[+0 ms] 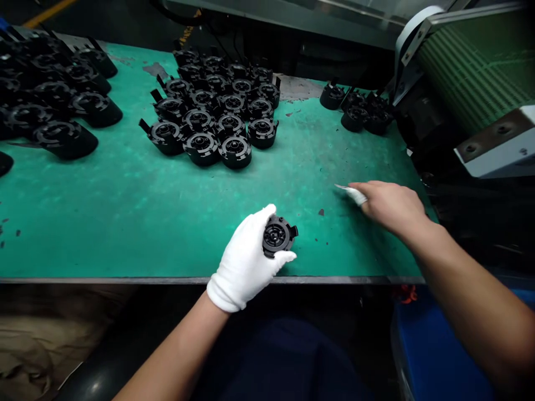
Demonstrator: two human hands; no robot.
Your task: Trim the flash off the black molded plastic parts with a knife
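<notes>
My left hand, in a white glove, is closed round a round black plastic part near the table's front edge. The part's ribbed face points up towards me, and a small tab sticks out on its right. Further right, my bare right hand is closed on a thin, pointed blade whose tip points left. A white wrapping covers one of its digits. The blade's handle, if any, is hidden in the fingers, and the blade is apart from the black part.
Several similar black parts stand grouped on the green tabletop. More black parts crowd the left side, and a small cluster sits at the back right. A conveyor with a green belt overhangs the right; a blue bin stands below.
</notes>
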